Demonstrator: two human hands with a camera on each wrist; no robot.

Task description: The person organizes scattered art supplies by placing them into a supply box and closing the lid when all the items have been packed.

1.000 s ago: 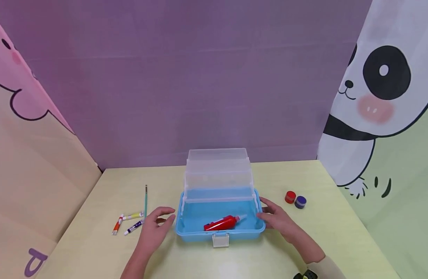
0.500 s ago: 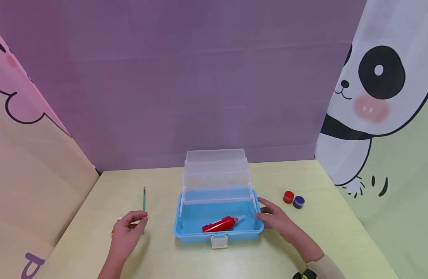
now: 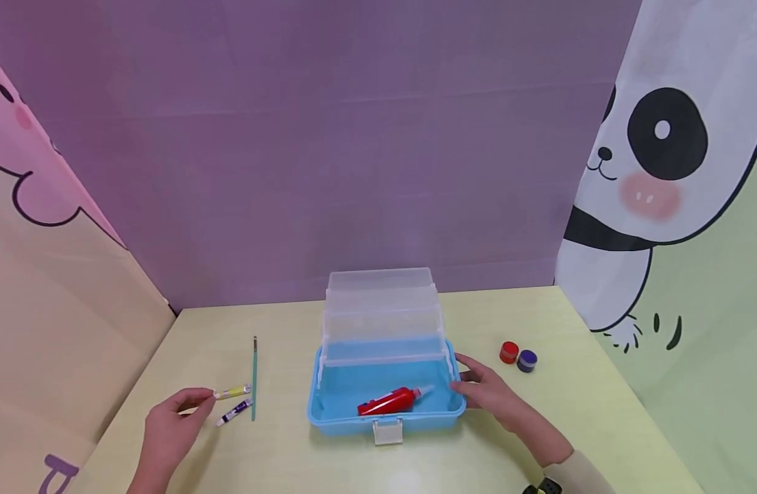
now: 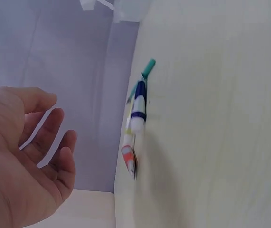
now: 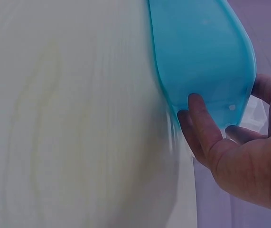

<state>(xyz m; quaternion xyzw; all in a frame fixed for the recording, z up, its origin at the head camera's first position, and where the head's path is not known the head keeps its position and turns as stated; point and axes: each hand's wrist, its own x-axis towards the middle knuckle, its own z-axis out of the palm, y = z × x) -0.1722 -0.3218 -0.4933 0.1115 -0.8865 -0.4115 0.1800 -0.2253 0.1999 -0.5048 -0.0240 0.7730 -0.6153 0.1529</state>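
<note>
Pale tabletop [image 3: 286,456], left hand [image 3: 171,429] loosely curled near paint tubes [image 3: 233,392], right hand [image 3: 494,396] gripping blue box [image 3: 341,428]

Booth-like corner, wider room unclear: purple backdrop [image 3: 378,171], panda-print side panel [image 3: 650,219], pale table [image 3: 594,405].

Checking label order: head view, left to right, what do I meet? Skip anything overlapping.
Left hand → two small tubes → paintbrush → blue box → red pot → purple pot.

Right sleeve [image 3: 579,473]: ours is pale beige
Piece [image 3: 549,486] beside it: black, yellow
Left hand [image 3: 169,432]: bare
Right hand [image 3: 493,393]: bare
</note>
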